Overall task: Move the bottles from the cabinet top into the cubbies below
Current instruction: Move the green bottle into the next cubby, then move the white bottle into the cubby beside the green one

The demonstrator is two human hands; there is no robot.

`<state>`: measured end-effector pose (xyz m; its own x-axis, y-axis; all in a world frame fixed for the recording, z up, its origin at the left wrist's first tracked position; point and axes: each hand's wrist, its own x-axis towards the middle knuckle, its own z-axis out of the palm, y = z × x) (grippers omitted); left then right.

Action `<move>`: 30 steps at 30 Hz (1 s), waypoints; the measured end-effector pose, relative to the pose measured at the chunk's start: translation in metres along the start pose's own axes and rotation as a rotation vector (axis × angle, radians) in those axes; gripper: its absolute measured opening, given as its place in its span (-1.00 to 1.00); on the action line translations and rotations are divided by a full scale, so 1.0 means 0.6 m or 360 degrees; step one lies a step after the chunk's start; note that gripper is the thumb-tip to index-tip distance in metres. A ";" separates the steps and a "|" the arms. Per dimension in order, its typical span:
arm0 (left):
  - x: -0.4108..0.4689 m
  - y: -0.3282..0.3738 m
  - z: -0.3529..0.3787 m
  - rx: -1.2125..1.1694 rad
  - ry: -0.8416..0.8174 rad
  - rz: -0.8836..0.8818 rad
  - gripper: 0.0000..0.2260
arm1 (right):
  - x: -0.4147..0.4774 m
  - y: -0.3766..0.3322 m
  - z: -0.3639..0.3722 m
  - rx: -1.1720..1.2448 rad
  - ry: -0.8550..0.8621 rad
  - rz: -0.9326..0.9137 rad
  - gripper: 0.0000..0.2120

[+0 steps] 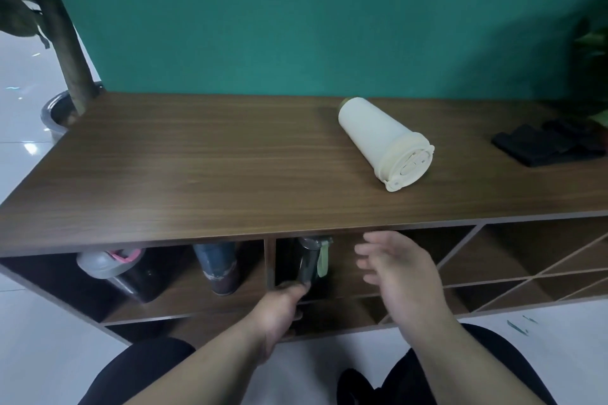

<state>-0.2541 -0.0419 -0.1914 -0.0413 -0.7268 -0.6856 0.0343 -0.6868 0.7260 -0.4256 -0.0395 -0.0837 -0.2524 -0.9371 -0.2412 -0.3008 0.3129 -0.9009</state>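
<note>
A cream bottle (385, 141) lies on its side on the wooden cabinet top (197, 168), lid toward me, right of centre. In the middle cubby stands a dark bottle with a green strap (311, 260); my left hand (279, 312) grips its lower part. My right hand (394, 270) hovers open in front of the same cubby, just below the top's front edge, holding nothing. The left cubby holds a black bottle with a grey lid and pink ring (115, 268) and a blue and dark red bottle (218, 268).
A black folded cloth (549, 143) lies at the right end of the top beside a green plant (592, 52). A potted tree trunk (67, 43) stands left of the cabinet. Diagonal wooden dividers (526, 270) fill the right cubbies. My knees are below.
</note>
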 end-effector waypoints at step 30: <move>-0.085 -0.011 0.002 0.0142 -0.0253 0.0413 -0.81 | -0.168 -0.118 -0.167 -0.0146 0.0268 -0.0768 -0.15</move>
<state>-0.2533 -0.0004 -0.1615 -0.1984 -0.8629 -0.4648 -0.0234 -0.4700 0.8824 -0.4713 0.0482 0.0406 -0.2071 -0.9425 0.2624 -0.4972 -0.1296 -0.8579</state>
